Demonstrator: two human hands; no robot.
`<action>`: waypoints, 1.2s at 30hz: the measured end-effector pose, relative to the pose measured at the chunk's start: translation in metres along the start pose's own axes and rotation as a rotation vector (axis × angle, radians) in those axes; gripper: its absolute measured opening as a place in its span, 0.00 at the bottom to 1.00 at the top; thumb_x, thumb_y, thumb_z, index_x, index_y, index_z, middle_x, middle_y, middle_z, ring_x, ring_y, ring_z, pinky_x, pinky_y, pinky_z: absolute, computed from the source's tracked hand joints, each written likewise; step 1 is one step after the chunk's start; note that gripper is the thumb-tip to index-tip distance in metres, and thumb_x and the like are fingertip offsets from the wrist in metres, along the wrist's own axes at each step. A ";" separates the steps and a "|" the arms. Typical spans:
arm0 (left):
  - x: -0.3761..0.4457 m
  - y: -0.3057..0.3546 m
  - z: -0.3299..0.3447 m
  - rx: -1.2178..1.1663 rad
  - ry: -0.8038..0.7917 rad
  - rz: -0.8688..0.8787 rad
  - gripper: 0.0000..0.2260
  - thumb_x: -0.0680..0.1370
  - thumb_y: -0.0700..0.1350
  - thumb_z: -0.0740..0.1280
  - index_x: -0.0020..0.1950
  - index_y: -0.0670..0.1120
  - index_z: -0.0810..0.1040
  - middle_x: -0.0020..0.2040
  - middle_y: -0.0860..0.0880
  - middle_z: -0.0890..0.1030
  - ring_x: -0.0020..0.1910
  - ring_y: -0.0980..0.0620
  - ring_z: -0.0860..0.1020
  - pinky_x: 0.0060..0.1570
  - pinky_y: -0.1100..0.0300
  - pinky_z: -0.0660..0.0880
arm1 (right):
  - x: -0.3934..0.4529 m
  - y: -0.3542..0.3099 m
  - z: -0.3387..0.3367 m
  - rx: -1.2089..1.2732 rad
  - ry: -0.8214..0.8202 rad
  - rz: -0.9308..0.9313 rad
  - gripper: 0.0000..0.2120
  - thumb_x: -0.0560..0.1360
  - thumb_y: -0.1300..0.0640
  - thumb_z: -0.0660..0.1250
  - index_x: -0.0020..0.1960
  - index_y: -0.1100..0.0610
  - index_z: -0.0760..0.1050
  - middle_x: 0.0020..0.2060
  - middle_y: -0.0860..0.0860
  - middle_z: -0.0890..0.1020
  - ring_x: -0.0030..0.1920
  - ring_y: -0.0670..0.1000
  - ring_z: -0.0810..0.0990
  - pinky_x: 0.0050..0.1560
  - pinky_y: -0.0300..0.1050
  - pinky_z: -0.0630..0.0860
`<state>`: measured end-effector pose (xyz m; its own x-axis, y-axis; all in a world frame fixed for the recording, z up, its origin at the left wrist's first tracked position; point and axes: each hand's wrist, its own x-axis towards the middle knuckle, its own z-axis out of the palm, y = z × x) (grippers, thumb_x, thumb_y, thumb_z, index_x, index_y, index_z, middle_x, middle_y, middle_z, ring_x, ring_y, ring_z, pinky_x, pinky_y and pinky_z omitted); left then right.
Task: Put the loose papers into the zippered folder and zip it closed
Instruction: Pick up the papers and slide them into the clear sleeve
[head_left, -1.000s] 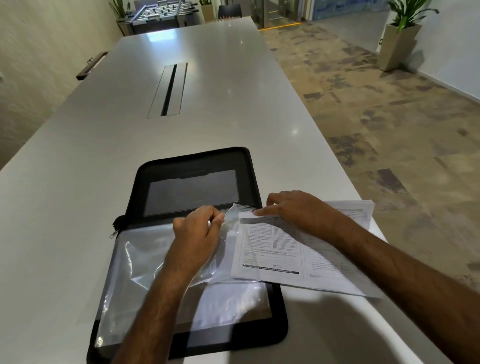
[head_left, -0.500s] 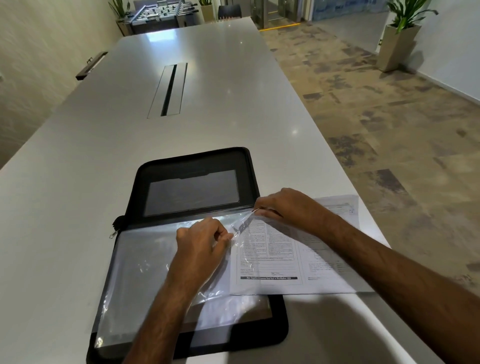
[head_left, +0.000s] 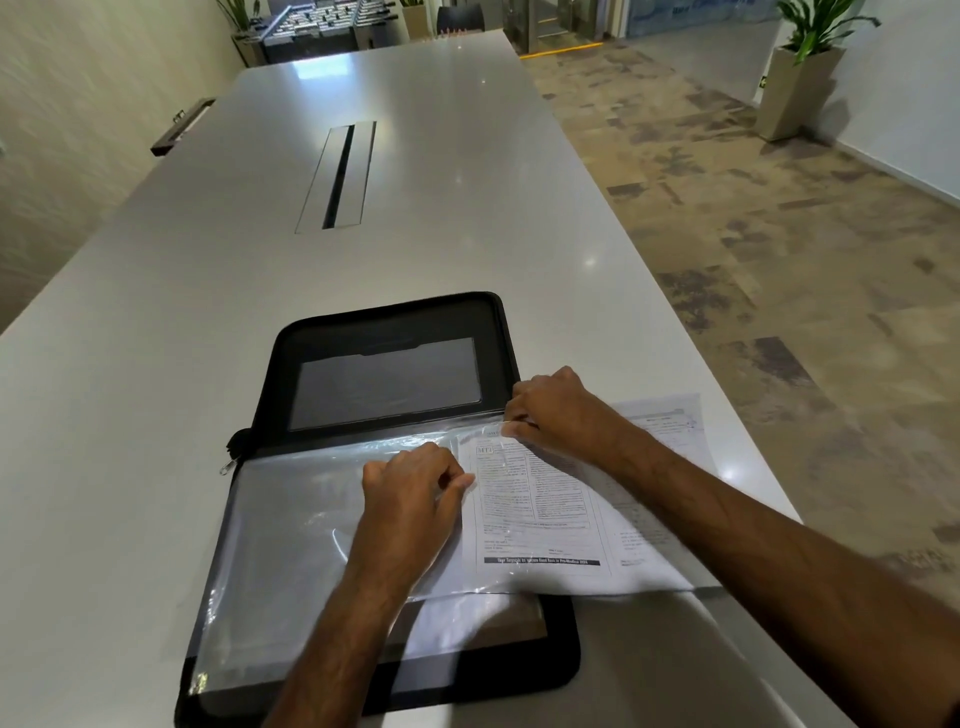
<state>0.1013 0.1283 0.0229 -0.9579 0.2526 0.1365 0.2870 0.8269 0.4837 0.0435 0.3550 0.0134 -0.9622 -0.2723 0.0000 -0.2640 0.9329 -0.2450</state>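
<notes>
Compared with the earlier frames, the papers (head_left: 540, 514) have slid further left into the clear sleeve (head_left: 291, 525), and the right hand (head_left: 556, 410) has moved up to the sleeve's far corner. The folder (head_left: 384, 332) lies open and flat on the table (head_left: 156, 312), its zipper pull (head_left: 224, 469) at the left of the spine. The papers are partly under the plastic, their right portion projecting past the folder's right edge onto the table. The left hand (head_left: 410, 493) has its fingers curled, pinching the sleeve's open edge; the right hand pinches the sleeve's upper corner where it meets the papers. The step in hand appears to be feeding the sheets into the pocket. It would be done well by keeping the mouth lifted with the left pinch, keeping the sheets square to the opening, and pushing evenly so that no corner catches or creases. Legible print is limited: a boxed "MT2" at the page head; the dark footer band bears words too small to read with confidence.
</notes>
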 end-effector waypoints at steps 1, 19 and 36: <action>0.000 -0.001 0.001 0.001 0.000 -0.001 0.08 0.78 0.56 0.72 0.42 0.57 0.76 0.43 0.59 0.81 0.42 0.59 0.75 0.58 0.57 0.60 | 0.000 0.000 0.001 0.019 0.007 0.011 0.15 0.83 0.44 0.64 0.57 0.51 0.85 0.51 0.48 0.85 0.50 0.46 0.79 0.64 0.51 0.68; -0.004 0.002 0.007 0.056 0.057 0.059 0.05 0.80 0.53 0.71 0.47 0.54 0.80 0.44 0.59 0.80 0.42 0.59 0.74 0.55 0.58 0.59 | 0.016 -0.004 0.019 0.222 0.090 0.297 0.11 0.79 0.51 0.69 0.38 0.48 0.80 0.38 0.44 0.85 0.41 0.47 0.80 0.61 0.54 0.66; -0.013 -0.013 0.021 0.039 -0.087 0.045 0.06 0.82 0.56 0.67 0.47 0.58 0.73 0.46 0.63 0.76 0.40 0.59 0.75 0.60 0.58 0.61 | -0.072 0.061 -0.022 0.087 0.129 0.536 0.27 0.76 0.39 0.72 0.69 0.55 0.77 0.67 0.55 0.79 0.66 0.58 0.78 0.66 0.57 0.69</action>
<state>0.1106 0.1247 -0.0036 -0.9402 0.3309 0.0811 0.3312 0.8323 0.4445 0.0953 0.4367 0.0195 -0.9621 0.2712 -0.0295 0.2660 0.9085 -0.3223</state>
